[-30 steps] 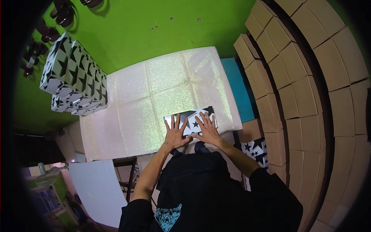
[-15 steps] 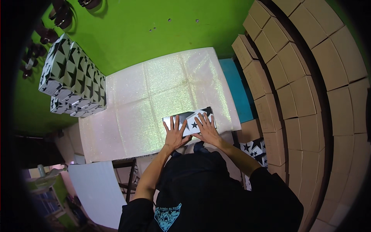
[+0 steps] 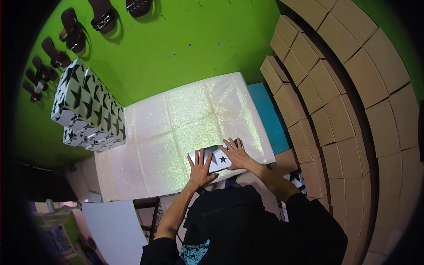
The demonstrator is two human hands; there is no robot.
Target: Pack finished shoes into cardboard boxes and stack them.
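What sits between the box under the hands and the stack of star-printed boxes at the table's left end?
In the head view, only the bare glittery sheet lies between the flat box and the stack of star-printed boxes.

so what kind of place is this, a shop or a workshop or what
Most likely a small footwear packing or stock room. Sandals hang on the green wall, star-patterned boxes are stacked at the table's far left, and plain cardboard cartons are piled high on the right. Both hands press one flat star-patterned box.

Hands [image 3: 221,161] flat — star-printed box [image 3: 216,160]
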